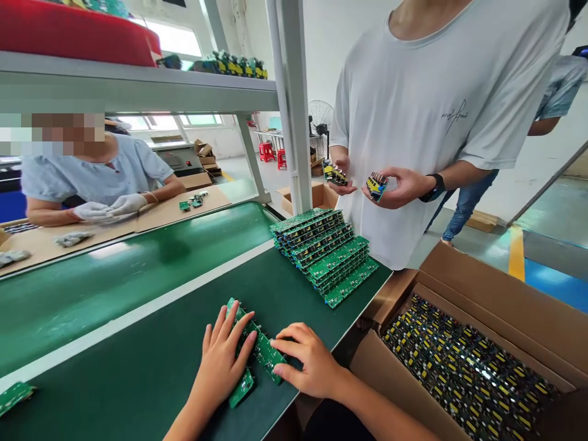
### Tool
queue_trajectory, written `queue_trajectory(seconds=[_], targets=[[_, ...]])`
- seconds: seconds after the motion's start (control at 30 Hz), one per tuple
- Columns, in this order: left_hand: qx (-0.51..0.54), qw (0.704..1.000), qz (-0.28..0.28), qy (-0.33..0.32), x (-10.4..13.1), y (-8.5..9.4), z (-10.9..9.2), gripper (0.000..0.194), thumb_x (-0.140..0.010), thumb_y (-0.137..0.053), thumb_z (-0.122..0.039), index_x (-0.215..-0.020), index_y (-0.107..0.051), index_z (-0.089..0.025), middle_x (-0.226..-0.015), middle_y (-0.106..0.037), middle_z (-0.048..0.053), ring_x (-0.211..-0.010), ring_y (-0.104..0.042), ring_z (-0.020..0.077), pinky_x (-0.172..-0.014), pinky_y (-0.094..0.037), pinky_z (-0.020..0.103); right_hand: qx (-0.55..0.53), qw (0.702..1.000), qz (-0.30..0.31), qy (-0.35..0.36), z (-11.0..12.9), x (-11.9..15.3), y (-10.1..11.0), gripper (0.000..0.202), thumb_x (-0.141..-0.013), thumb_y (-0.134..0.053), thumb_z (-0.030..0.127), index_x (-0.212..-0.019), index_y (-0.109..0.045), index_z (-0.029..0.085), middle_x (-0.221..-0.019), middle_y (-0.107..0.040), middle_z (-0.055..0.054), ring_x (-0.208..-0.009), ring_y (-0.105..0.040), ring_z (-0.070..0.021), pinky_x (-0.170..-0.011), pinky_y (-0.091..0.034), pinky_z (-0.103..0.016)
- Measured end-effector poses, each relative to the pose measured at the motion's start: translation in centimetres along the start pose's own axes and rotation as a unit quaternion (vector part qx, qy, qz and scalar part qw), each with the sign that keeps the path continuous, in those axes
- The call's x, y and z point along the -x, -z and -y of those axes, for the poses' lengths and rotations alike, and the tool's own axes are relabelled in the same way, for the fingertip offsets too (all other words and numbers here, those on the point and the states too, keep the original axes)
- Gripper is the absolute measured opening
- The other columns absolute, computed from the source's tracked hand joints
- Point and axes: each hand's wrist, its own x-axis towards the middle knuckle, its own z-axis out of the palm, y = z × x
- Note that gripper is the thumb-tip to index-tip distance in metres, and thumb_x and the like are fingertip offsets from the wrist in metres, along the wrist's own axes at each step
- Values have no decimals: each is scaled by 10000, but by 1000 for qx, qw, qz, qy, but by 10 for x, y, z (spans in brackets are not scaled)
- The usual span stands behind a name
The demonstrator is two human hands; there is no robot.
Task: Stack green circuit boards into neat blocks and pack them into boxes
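Note:
A strip of green circuit boards (264, 352) lies slantwise on the dark green bench in front of me. My left hand (220, 355) is over its far-left part, fingers spread across it and the thumb bent against it, gripping it. At the near-right end, my right hand (310, 361) holds the strip's edge between thumb and curled fingers. Another green circuit board piece (242, 389) shows below my left palm, partly covered by that hand. Up the bench, stacked circuit board panels (316, 254) rise in a stepped pile.
An open cardboard box (500, 294) of yellow-and-black boards stands at right. Across the bench, a person in white (427, 98) holds a board in each hand. A gloved worker (110, 208) sits beyond the green belt (138, 257). One board (16, 397) lies far left; a shelf (138, 89) overhangs.

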Motion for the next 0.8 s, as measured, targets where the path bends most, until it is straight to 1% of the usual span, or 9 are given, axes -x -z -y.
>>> queue_trajectory(seconds=[0.13, 0.2, 0.3, 0.37, 0.43, 0.5, 0.63, 0.73, 0.8], targets=[[-35, 998, 27, 45, -2, 2, -6, 446, -961, -354, -446, -1301, -586, -273, -1547, -396, 91, -1478, -260, 313, -1139, -252, 651, 36, 999, -20, -18, 3, -3, -2, 345, -921, -546, 245, -1252, -636, 213, -1260, -611, -87, -1188, -515, -221, -1027, -451, -406], [-55, 995, 30, 78, -1, 3, -12, 441, -963, -343, -432, -1284, -599, -270, -1523, -434, 93, -1462, -296, 325, -1120, -271, 667, 62, 997, -19, -29, 5, -5, -4, 364, -944, -502, 250, -1290, -606, 212, -1306, -593, -101, -1226, -502, -240, -1033, -450, -438], [-93, 988, 7, 123, 0, 5, -24, 430, -961, -343, -409, -1232, -633, -244, -1497, -464, 122, -1438, -333, 360, -1083, -299, 693, 85, 996, 11, -14, 11, -7, -9, 498, -936, -535, 447, -1364, -540, 193, -1385, -547, -135, -1302, -458, -283, -1063, -424, -494], [-115, 982, -8, 146, 0, 6, -31, 427, -958, -348, -396, -1217, -640, -223, -1505, -445, 152, -1431, -334, 385, -1065, -307, 705, 99, 994, 52, 5, 15, -6, -15, 683, -889, -548, 588, -1423, -474, 170, -1467, -473, -160, -1385, -373, -317, -1116, -354, -559], [-124, 978, -3, 168, 0, 8, -36, 427, -960, -342, -372, -1232, -633, -217, -1525, -408, 165, -1437, -316, 397, -1058, -314, 702, 127, 987, 94, 16, 18, -6, -22, 785, -880, -518, 640, -1478, -392, 149, -1534, -379, -177, -1450, -265, -345, -1141, -265, -636], [-123, 974, 13, 187, 0, 11, -37, 433, -965, -325, -338, -1263, -619, -226, -1537, -393, 160, -1446, -302, 384, -1070, -337, 656, 163, 979, 122, 21, 19, -7, -27, 721, -934, -457, 583, -1503, -349, 153, -1565, -322, -173, -1477, -200, -350, -1135, -214, -685], [-128, 968, 21, 213, -1, 17, -33, 451, -980, -292, -359, -1305, -597, -290, -1534, -405, 129, -1402, -370, 357, -1037, -405, 568, 228, 965, 127, 13, 12, -21, -19, 467, -1004, -360, 309, -1463, -434, 257, -1582, -304, -129, -1488, -177, -345, -1111, -224, -705], [-135, 966, 14, 222, -2, 21, -32, 450, -978, -295, -398, -1313, -588, -335, -1512, -433, 116, -1310, -432, 381, -978, -409, 605, 262, 957, 127, -18, -2, -39, -5, 492, -971, -386, 177, -1440, -471, 298, -1579, -309, -135, -1482, -182, -368, -1097, -236, -711], [-133, 968, 11, 214, -2, 23, -33, 451, -978, -293, -398, -1308, -594, -330, -1441, -506, 122, -1256, -459, 370, -961, -405, 598, 268, 953, 133, -37, -10, -50, 4, 534, -948, -393, 118, -1439, -476, 312, -1574, -319, -133, -1474, -207, -372, -1104, -252, -688]])
